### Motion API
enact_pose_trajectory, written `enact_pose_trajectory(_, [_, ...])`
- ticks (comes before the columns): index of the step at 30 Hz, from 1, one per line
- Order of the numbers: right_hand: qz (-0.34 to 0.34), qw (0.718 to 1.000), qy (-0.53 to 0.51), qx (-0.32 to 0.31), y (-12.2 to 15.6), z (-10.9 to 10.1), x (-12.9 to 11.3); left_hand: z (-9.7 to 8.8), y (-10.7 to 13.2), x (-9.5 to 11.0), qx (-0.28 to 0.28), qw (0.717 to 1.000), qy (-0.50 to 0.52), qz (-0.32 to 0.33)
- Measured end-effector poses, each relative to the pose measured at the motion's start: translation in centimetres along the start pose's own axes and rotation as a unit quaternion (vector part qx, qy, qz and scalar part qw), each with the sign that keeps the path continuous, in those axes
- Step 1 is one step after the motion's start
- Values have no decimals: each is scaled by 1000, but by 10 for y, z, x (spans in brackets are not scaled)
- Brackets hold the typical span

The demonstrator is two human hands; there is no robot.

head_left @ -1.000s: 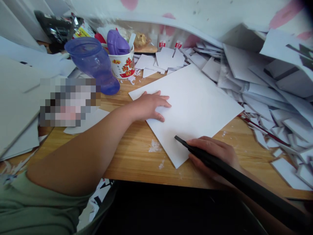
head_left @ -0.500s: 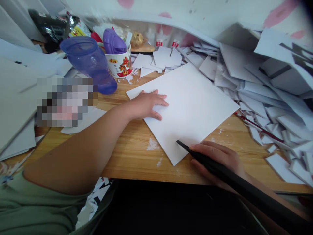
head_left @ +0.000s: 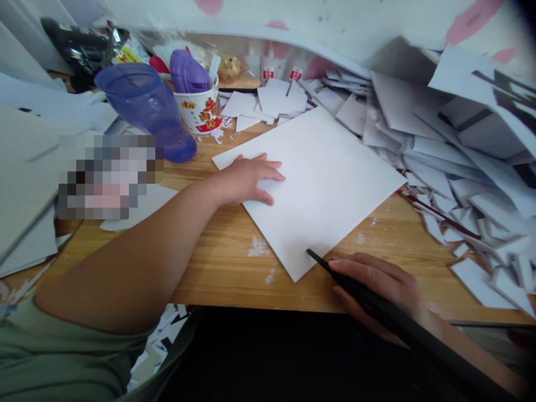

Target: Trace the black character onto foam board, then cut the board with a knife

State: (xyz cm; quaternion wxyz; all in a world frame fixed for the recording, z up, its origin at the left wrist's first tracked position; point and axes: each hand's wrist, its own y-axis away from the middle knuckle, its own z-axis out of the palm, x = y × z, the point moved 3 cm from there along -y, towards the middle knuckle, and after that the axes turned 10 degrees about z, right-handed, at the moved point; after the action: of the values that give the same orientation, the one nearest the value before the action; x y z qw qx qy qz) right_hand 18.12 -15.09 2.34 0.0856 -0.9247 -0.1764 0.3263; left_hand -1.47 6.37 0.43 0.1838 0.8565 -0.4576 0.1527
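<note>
A white foam board [head_left: 330, 173] lies at an angle on the wooden table, one corner pointing toward me. My left hand [head_left: 253, 178] rests flat on its left part, fingers spread. In my right hand [head_left: 377, 285] is a black utility knife [head_left: 364, 290], its thin dark blade pointing up and left. The blade tip is over the board's near corner; whether it touches the surface I cannot tell. The fingers are wrapped round the handle, which runs off toward the bottom right.
White board offcuts [head_left: 481, 206] pile up along the right and back. A purple translucent boot-shaped vase [head_left: 142, 106] stands at the left, beside a paper cup [head_left: 199, 111] holding purple items. Small glue bottles [head_left: 268, 70] stand behind. White sheets [head_left: 25, 167] lie far left.
My right hand and the knife have moved slightly down and right, closer to the board's near edge. My left hand stays on the board. The whole view has shifted a little.
</note>
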Motion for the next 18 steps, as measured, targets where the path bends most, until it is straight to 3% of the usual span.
enact_pose_trajectory(8, [10,1000,16,-11,16,1,1,0,0,0,2,1000,-3,0])
enact_pose_trajectory(18, [43,999,-3,34,37,-5,-5,0,0,-3,3,1000,-12,6])
